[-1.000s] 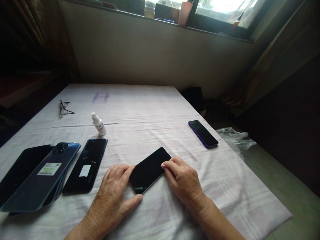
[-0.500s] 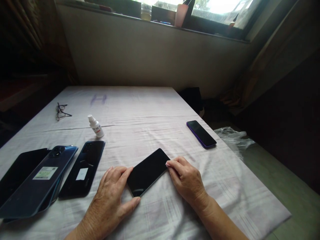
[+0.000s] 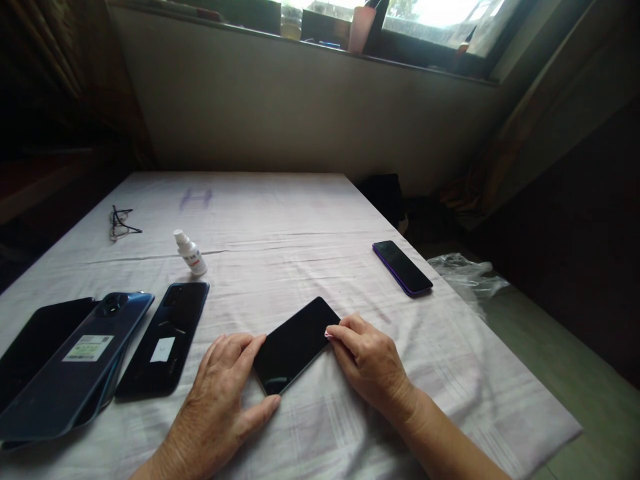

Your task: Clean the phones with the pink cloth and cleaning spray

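Observation:
A black smartphone (image 3: 297,347) lies screen up on the cloth-covered table, turned at a slant. My left hand (image 3: 223,393) grips its left end, with the thumb at the near corner and the fingers along the far edge. At the phone's right end, my right hand (image 3: 370,360) pinches a small pinkish-white piece of cloth (image 3: 328,335) against the near edge of the screen. Most of that piece is hidden by the fingers. Left of my left hand, a dark phone (image 3: 167,347) rests back up with a white sticker on it.
Several more phones (image 3: 83,373) overlap at the left. Behind them stand a white bottle (image 3: 191,255) and folded eyeglasses (image 3: 120,222). A purple-edged phone (image 3: 403,268) lies near the table's right edge, beside a clear plastic bag (image 3: 465,277).
My right hand has slid slightly left and down along the phone's near edge with the small cloth. The left hand and the phone have stayed in place.

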{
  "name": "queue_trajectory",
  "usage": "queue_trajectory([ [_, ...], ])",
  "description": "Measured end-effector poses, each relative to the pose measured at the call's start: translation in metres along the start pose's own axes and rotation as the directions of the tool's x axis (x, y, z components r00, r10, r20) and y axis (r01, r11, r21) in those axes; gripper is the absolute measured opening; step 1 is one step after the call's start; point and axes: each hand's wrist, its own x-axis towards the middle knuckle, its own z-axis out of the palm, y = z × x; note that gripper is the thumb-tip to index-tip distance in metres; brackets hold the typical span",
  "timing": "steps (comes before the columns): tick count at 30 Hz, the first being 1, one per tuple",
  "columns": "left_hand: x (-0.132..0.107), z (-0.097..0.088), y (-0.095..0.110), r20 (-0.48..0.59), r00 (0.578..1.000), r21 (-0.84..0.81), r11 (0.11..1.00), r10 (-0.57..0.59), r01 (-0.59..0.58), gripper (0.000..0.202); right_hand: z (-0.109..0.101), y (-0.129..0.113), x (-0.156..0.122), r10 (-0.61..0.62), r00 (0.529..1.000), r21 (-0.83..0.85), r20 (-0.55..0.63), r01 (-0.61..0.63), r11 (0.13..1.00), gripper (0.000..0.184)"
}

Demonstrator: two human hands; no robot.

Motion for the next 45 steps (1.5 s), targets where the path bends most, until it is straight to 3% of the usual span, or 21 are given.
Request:
queue_trajectory([
  [5, 0.000, 0.000, 0.001, 0.001, 1.000, -0.013, 1.000, -0.007, 0.007, 0.071, 0.000, 0.002, 0.002, 0.060, 0.997, -0.041, -0.053, -0.063, 0.997, 0.020],
  [11, -0.001, 0.000, 0.000, -0.002, 1.000, -0.005, 1.000, -0.004, 0.004, 0.072, 0.002, 0.000, 0.002, 0.010, 1.000, -0.023, -0.018, -0.010, 1.000, 0.019],
  [14, -0.001, 0.000, 0.000, 0.005, 1.000, -0.016, 1.000, -0.016, 0.016, 0.071, 0.000, 0.006, 0.004, 0.079, 0.996, -0.041, -0.034, -0.080, 0.996, 0.019],
  [22, 0.000, -0.001, 0.002, -0.012, 1.000, -0.025, 1.000, -0.019, 0.019, 0.069, 0.003, 0.021, 0.004, 0.205, 0.969, 0.218, -0.141, -0.172, 0.961, 0.019],
  [32, -0.001, 0.001, -0.001, 0.004, 1.000, -0.023, 1.000, -0.012, 0.012, 0.069, 0.001, 0.022, -0.001, 0.050, 0.998, -0.071, -0.023, -0.052, 0.996, 0.019],
  [40, -0.001, 0.000, 0.000, -0.009, 1.000, -0.029, 1.000, -0.013, 0.013, 0.069, -0.006, 0.019, -0.002, -0.074, 0.997, -0.005, -0.036, 0.074, 0.997, 0.020],
  [45, -0.001, 0.000, 0.001, -0.009, 1.000, -0.026, 0.999, -0.024, 0.024, 0.069, -0.004, 0.019, 0.017, -0.048, 0.998, -0.037, 0.046, 0.050, 0.998, 0.021],
])
